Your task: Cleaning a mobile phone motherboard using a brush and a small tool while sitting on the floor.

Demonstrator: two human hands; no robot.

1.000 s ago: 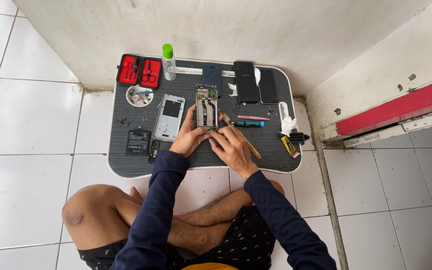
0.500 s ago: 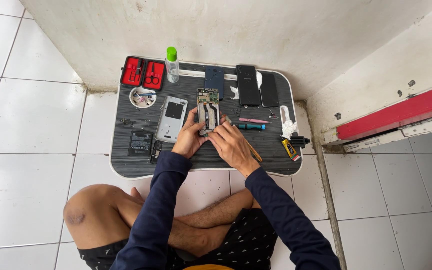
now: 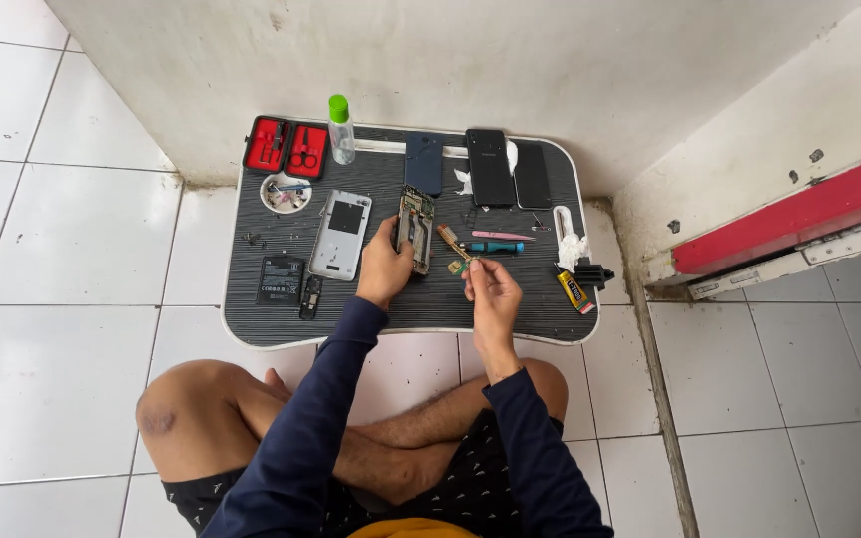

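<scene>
An opened smartphone (image 3: 415,228), its circuit boards exposed, is held upright on its edge on the dark ribbed counter (image 3: 391,314) by the left hand (image 3: 383,269), whose fingers are curled around its lower side. A small part (image 3: 457,267), too small to identify, is pinched between the fingers of the right hand (image 3: 488,289), just right of the phone and apart from it. A wooden-looking stick (image 3: 447,239) lies between the two.

Several risks can be judged from this. The tiny part could be dropped and lost among the counter's ribs or on the white tiled floor (image 3: 72,239), since it is gripped only by the fingertips. The phone could be tipped over if the left grip is loosened, and its bare boards could be knocked against the silver back cover (image 3: 341,235) just beside it. The teal screwdriver (image 3: 493,247) and the loose battery (image 3: 279,280) could be brushed off by a sleeve.
</scene>
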